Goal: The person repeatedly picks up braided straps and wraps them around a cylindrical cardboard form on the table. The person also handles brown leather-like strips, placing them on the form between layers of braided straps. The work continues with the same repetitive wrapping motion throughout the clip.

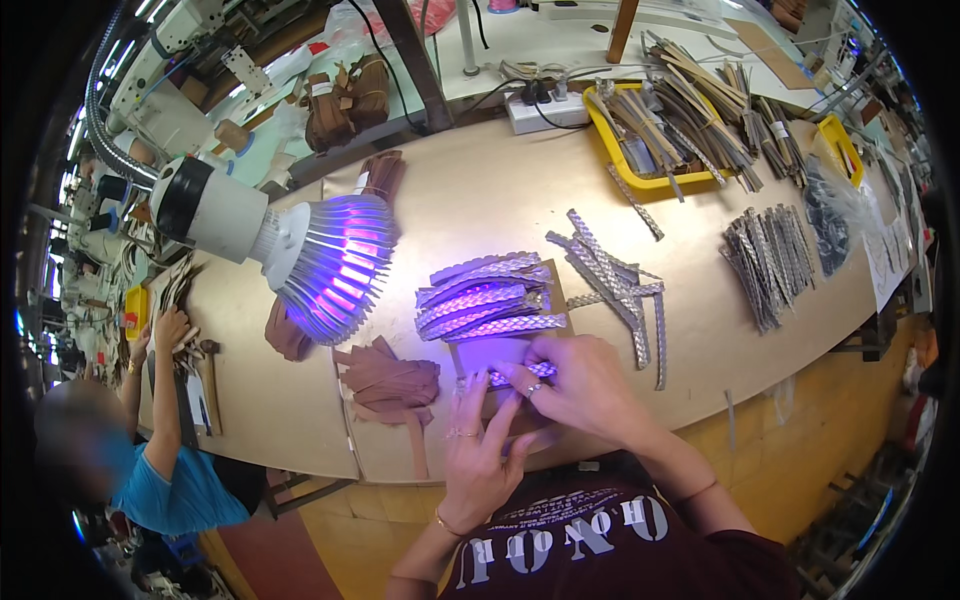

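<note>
Near braided strips [492,297], lamp [335,265] before brown bundle [286,336], apparently.

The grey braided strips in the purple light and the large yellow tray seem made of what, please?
Grey braided strips: perhaps leather or synthetic, slightly shiny; flat interlaced strands catch the light. Large yellow tray: probably smooth moulded plastic, given its even colour and rounded rim.

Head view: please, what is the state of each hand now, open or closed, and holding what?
Left hand: fingers partly spread, tips at the braided strip; whether they grip it cannot be told.
Right hand: closed, holding the braided strip.
</note>
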`<action>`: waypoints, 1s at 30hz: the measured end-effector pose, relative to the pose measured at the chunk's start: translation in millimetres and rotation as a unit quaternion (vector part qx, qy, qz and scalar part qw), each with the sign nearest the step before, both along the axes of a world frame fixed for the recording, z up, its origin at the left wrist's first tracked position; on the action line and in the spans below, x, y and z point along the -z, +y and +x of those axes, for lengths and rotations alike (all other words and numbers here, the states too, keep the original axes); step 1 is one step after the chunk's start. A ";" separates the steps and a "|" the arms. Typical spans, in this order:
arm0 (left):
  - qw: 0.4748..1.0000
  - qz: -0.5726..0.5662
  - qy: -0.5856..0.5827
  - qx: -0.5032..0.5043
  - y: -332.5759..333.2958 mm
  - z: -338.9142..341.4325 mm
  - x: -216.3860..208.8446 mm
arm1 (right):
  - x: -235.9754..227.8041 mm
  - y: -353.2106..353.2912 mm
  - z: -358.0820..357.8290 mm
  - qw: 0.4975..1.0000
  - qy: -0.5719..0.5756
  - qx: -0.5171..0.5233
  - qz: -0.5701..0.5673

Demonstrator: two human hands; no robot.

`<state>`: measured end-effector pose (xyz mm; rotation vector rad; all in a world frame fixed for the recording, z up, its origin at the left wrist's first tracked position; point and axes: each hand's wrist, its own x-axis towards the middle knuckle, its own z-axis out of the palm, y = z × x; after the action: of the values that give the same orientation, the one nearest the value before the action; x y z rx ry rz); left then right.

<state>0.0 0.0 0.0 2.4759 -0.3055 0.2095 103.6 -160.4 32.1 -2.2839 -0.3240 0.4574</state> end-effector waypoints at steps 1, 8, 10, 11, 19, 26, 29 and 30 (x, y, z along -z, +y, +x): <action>1.000 0.001 0.002 0.000 -0.7 0.9 0.7 | 0.9 -0.3 -0.3 1.000 -0.006 0.004 0.006; 0.999 -0.033 0.020 0.000 -4.7 2.4 -4.3 | -0.8 -17.1 -1.0 0.998 0.019 0.040 0.042; 0.999 -0.027 0.021 0.001 -4.5 3.2 -5.8 | -4.7 -28.2 -2.3 0.994 0.072 0.052 0.064; 0.999 -0.033 0.022 0.003 -4.5 3.6 -6.5 | -6.6 -32.7 -2.6 0.991 0.101 0.057 0.071; 0.999 0.035 0.006 0.000 -7.1 6.4 -8.4 | -16.1 -31.8 1.6 0.965 0.102 0.021 0.239; 1.000 0.031 0.005 -0.002 -8.6 7.0 -6.1 | 3.5 -45.8 -1.3 0.978 0.086 0.062 0.179; 0.999 0.040 0.014 0.001 -8.0 6.9 -7.7 | 19.3 -49.3 -4.3 0.979 0.076 0.062 0.179; 0.999 0.045 0.016 0.003 -7.9 7.2 -8.3 | 24.0 -49.0 -4.9 0.977 0.082 0.064 0.186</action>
<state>7.2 -7.9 8.3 2.5635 -0.3146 0.1567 98.6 -209.4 8.1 -1.8759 -0.1612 0.4704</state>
